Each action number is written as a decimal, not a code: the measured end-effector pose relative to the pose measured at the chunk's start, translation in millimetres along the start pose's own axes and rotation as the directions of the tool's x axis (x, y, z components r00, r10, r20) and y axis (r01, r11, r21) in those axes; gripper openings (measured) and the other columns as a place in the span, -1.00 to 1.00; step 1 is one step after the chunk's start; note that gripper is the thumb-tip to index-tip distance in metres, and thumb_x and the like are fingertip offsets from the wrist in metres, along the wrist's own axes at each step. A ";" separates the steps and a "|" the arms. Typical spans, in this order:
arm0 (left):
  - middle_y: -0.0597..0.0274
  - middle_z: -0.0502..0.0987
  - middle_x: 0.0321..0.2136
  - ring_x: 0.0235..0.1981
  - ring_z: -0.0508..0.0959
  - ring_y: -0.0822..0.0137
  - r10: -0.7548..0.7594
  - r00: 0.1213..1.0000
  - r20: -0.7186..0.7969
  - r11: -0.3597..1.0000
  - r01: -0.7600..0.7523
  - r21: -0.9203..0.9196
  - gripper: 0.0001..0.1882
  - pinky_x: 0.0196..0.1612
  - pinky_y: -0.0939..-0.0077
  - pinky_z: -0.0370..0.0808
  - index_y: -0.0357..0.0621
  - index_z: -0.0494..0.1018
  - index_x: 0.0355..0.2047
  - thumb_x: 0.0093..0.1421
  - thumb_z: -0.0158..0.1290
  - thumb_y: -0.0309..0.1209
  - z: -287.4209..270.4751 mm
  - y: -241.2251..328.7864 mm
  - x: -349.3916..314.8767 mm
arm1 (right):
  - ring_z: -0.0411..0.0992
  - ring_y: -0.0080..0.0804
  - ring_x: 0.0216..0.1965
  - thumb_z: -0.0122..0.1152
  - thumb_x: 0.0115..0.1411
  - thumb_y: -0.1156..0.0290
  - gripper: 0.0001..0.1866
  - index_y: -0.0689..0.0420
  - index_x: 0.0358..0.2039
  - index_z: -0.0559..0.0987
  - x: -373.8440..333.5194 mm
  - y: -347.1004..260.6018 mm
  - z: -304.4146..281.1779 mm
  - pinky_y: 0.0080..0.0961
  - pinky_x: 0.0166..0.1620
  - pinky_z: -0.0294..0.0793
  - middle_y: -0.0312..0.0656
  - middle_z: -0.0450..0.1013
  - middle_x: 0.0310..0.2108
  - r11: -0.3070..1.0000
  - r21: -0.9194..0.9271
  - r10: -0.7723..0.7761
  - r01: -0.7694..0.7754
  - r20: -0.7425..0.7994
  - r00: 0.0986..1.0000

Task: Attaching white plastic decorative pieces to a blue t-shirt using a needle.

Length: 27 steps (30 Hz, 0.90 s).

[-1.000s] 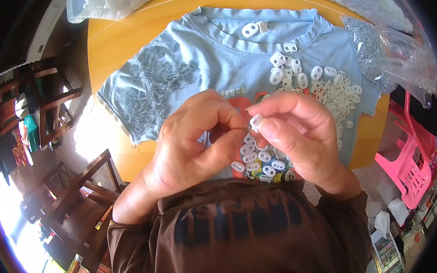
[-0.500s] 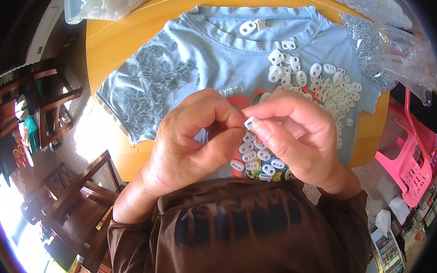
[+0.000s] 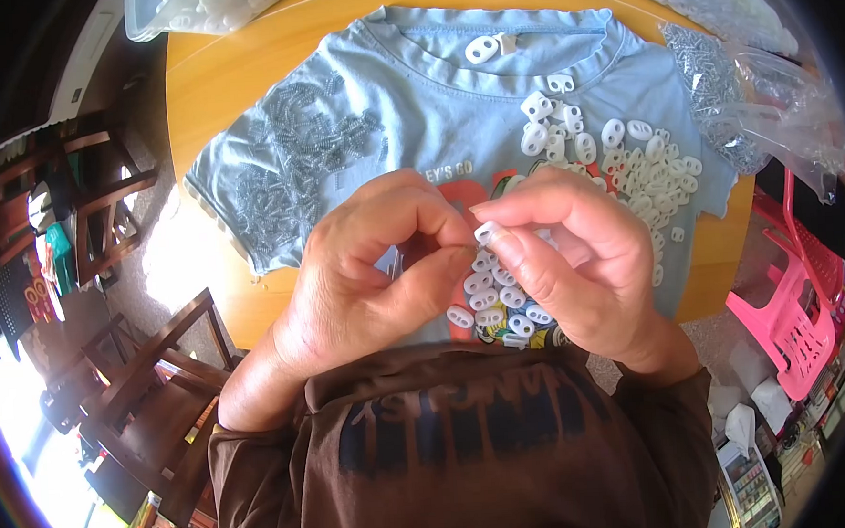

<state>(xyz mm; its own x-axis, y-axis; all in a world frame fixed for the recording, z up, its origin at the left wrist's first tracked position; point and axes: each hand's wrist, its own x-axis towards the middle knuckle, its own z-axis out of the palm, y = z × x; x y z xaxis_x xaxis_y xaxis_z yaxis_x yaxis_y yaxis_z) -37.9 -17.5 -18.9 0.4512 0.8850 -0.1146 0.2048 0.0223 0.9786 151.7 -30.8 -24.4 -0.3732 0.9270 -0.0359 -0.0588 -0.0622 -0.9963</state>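
Observation:
Above the near part of a light-blue T-shirt (image 3: 425,120), my two hands meet at the fingertips. A small white plastic cord-lock part (image 3: 487,233) with a hole is pinched between thumb and fingers of my right hand (image 3: 575,265). My left hand (image 3: 375,266) has its thumb and forefinger pressed together beside that part; what they hold, if anything, is too small to make out. Several white two-hole cord locks (image 3: 486,299) lie just below and behind my fingers. Loose metal springs (image 3: 293,166) are spread over the shirt's left sleeve side.
More white cord-lock parts (image 3: 647,176) are heaped on the shirt's right side. A bag of springs (image 3: 704,77) lies at the right edge of the wooden table (image 3: 239,39). Plastic containers of white parts (image 3: 208,7) stand at the back. A pink chair (image 3: 793,311) is at the right.
Both hands keep the same pinch and nearly the same place. The white part in my right hand has shifted very slightly.

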 end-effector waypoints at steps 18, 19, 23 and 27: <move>0.34 0.40 -0.54 -0.52 0.40 0.59 -0.155 0.987 0.029 0.966 0.158 -0.207 -0.93 -0.41 0.66 0.37 -0.26 0.37 -0.48 0.01 0.04 -0.58 2.9 -0.8 -2.7 | 0.33 -0.53 -0.45 0.04 0.04 0.71 -0.81 0.30 -0.29 0.48 2.8 2.5 0.2 -0.63 -0.34 0.30 -0.19 0.38 -0.45 0.961 -0.223 -0.167 0.165 0.006 0.986; 0.34 0.40 -0.54 -0.52 0.40 0.59 -0.154 0.988 0.030 0.966 0.157 -0.207 -0.93 -0.41 0.66 0.37 -0.26 0.37 -0.48 0.01 0.04 -0.58 3.5 0.0 -3.1 | 0.32 -0.54 -0.43 0.04 0.04 0.72 -0.81 0.30 -0.28 0.47 2.2 3.8 0.6 -0.63 -0.34 0.30 -0.19 0.37 -0.44 0.969 -0.188 -0.170 0.163 -0.021 0.985; 0.35 0.40 -0.51 -0.56 0.38 0.62 -0.339 0.936 0.095 0.840 0.346 -0.419 -0.93 -0.39 0.71 0.40 -0.27 0.34 -0.37 0.14 -0.04 -0.53 7.9 3.8 -9.7 | 0.32 -0.57 -0.40 0.02 0.06 0.72 -0.81 0.30 -0.28 0.46 -0.9 5.2 1.4 -0.66 -0.32 0.29 -0.19 0.37 -0.40 0.988 -0.113 -0.106 0.100 -0.049 0.993; 0.35 0.40 -0.51 -0.59 0.37 0.63 -0.375 0.920 0.116 0.743 0.373 -0.555 -0.88 -0.52 0.75 0.36 -0.28 0.33 -0.30 0.21 -0.10 -0.47 13.4 6.5 -11.5 | 0.32 -0.59 -0.35 0.01 0.09 0.72 -0.82 0.30 -0.26 0.45 -2.2 5.5 0.9 -0.68 -0.27 0.30 -0.20 0.36 -0.34 0.989 -0.134 -0.072 0.066 -0.043 0.997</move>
<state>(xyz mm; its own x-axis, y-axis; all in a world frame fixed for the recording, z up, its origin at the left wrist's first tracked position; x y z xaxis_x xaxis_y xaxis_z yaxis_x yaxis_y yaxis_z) -30.2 -33.8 -13.5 0.4388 0.7515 -0.4926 -0.1617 0.6053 0.7794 151.3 -33.6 -29.8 -0.3283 0.9440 0.0326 0.0418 0.0490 -0.9979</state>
